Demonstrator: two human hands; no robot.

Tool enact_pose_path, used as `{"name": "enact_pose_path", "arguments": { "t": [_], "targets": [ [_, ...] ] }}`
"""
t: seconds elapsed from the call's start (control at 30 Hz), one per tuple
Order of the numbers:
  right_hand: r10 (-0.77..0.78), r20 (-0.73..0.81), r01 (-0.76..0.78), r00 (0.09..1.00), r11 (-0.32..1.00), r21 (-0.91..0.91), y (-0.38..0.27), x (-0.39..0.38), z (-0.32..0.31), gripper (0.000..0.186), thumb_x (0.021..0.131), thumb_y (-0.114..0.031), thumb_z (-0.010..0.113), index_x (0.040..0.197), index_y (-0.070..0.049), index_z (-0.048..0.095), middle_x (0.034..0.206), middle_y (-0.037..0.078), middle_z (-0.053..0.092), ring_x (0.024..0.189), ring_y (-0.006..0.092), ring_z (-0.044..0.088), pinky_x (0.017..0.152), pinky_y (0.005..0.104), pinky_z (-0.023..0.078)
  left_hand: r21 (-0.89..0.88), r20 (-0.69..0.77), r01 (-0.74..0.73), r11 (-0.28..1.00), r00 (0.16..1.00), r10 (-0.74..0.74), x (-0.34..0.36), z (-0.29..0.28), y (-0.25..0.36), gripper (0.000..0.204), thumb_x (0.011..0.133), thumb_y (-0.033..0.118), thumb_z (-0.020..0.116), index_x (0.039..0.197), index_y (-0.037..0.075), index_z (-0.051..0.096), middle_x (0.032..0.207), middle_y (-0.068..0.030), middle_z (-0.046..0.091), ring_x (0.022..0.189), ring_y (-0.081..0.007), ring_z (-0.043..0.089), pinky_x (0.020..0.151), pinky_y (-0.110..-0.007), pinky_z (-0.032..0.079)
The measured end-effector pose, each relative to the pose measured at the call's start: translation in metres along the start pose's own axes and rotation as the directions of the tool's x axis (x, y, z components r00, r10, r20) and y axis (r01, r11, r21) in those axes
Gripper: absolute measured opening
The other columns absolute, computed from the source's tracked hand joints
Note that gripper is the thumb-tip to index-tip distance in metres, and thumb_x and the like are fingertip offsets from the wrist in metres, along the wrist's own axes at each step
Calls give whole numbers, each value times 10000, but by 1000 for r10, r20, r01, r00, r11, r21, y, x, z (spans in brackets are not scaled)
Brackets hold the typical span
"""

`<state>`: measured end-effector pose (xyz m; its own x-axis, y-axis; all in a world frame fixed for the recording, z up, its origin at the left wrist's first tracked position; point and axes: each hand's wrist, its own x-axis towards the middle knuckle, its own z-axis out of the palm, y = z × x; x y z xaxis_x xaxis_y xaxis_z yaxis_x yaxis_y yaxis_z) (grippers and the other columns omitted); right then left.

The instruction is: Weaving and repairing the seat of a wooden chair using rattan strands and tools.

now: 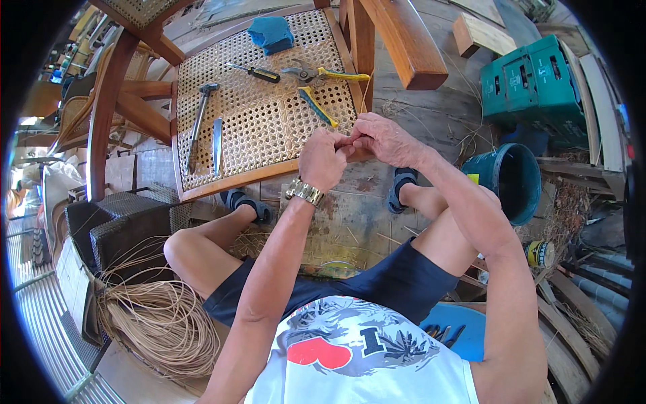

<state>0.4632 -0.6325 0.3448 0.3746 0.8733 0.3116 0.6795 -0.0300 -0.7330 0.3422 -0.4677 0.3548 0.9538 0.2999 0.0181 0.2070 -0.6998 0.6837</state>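
My left hand (323,158), with a metal watch on its wrist, and my right hand (389,140) meet fingertip to fingertip over the front right corner of a woven cane chair seat (259,124). Both are closed in a pinch. From the right fingers a thin cane strand (367,94) rises; the piece between the fingertips is mostly covered. Yellow-handled pruning shears (313,75) lie spread on the seat just beyond the hands. A screwdriver (259,73), a hammer (200,121), a knife blade (217,146) and a blue sponge-like block (270,35) also rest there.
A coil of cane strands (161,323) lies at lower left beside a dark woven piece (128,232). To the right stand a green bucket (518,182) and green crates (535,84). A blue basin (464,323) with tools sits by my right hip. Wooden chair parts (407,44) rise around the seat.
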Motion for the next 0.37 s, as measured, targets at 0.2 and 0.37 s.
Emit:
{"name": "enact_pose_path", "arguments": {
  "t": [0.2, 0.37],
  "targets": [
    [29, 47, -31, 998, 998, 50, -6, -1, -5, 114, 890, -17, 685, 988, -46, 636, 964, 114, 569, 987, 302, 581, 860, 379, 490, 60, 32, 50, 997, 998, -52, 0, -1, -1, 173, 869, 241, 771, 1006, 137, 794, 1024, -113, 636, 953, -305, 655, 833, -429, 520],
    [30, 43, -31, 999, 999, 24, -5, -2, -3, 126, 886, -1, 685, 993, -51, 640, 969, 107, 575, 992, 294, 584, 874, 375, 492, -60, 109, -16, 998, 994, 22, 5, -7, -8, 170, 861, 224, 776, 1003, 133, 796, 1046, -129, 646, 949, -309, 654, 834, -424, 517]
  ]
}}
